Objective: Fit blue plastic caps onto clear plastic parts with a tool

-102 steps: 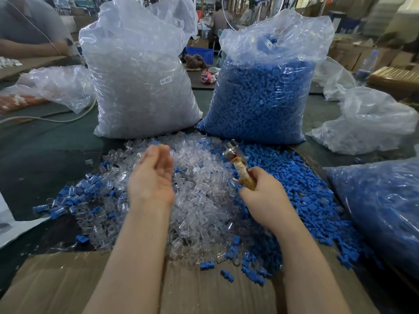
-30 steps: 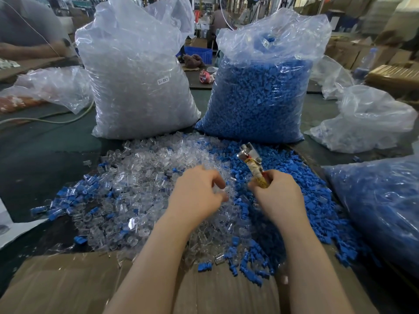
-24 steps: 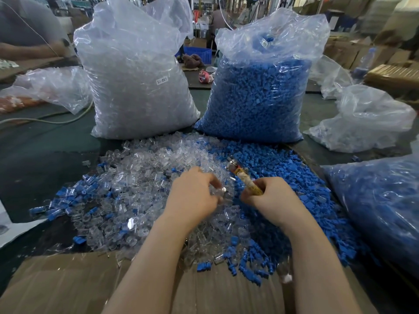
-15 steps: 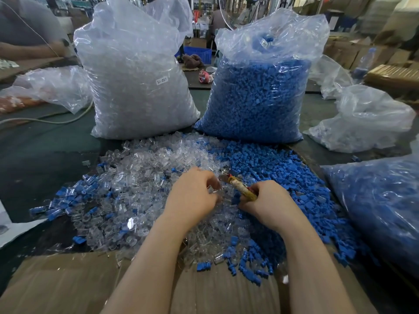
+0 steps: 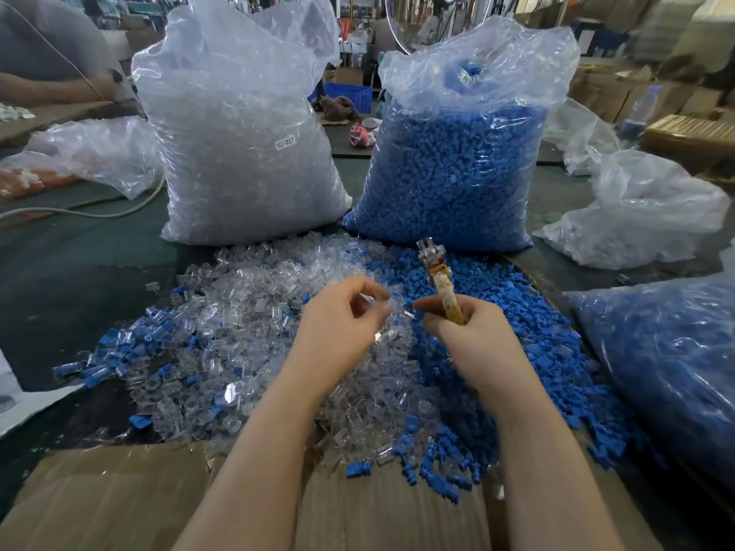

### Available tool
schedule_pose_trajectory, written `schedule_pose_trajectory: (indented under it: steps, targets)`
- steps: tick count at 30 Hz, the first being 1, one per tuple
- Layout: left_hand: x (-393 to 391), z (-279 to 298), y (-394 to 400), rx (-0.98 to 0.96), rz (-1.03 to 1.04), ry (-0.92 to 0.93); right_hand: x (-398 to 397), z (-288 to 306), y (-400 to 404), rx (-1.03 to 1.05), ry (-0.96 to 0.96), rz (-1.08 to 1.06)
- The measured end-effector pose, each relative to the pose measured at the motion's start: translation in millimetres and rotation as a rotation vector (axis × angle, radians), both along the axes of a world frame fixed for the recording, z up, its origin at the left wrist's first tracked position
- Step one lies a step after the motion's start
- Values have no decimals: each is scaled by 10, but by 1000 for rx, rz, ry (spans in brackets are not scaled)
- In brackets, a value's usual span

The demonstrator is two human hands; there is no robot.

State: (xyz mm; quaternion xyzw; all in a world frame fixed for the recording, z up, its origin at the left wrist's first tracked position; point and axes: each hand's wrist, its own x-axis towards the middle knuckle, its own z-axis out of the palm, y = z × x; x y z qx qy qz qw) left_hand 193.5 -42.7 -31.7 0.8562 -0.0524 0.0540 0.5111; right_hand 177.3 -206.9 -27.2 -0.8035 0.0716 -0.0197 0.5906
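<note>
Dead centre of the frame, left hand (image 5: 342, 328) hovering over the heap, fingers curled in, thumb and fingertips pinching what looks like a small clear plastic part (image 5: 368, 298), though hard to make out against the pile behind. Just to its right, right hand (image 5: 469, 336) clenched round a small metal-headed tool with a yellowish wrapped handle (image 5: 439, 280), head sticking up and tilted slightly toward upper left, well above the fingers. Hands near each other, not touching.

Underneath both, big loose pile of clear plastic parts (image 5: 246, 312) spread over the middle of the dark green worktop (image 5: 79, 272), merging on the right into a loose pile of blue plastic caps (image 5: 537, 351). More blue bits scattered along the left edge and bottom of the clear pile too. Brown cardboard sheet (image 5: 99, 499) across the bottom of the frame, some pieces spilled onto it.

Further back, upper middle: tall clear plastic bag stuffed with clear parts (image 5: 238, 153), white label on it, and right next to it a clear plastic bag full of blue caps (image 5: 457, 173). Another bag of blue pieces (image 5: 668, 371) at the right edge, a crumpled mostly empty clear bag (image 5: 636, 216) above it. Upper left, another person's arm (image 5: 47, 89) resting on a bench, blurry.
</note>
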Motion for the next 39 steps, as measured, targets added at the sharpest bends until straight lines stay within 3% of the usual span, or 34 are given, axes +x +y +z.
schedule_pose_trajectory:
  steps: [5,10,21,33,39]
  targets:
    - [-14,11,-16,-62,14,43,7,3,73,68,-13,-5]
    - [-29,61,-60,-278,-39,177,11,-31,98,70,-75,-29]
    - [-72,118,-198,-511,77,214,13,-53,171,201,-236,-4]
    - [-102,89,-288,-386,212,108,17,-67,180,147,-321,-13]
    - [-107,137,-272,-577,192,189,21,-96,169,56,-336,-78]
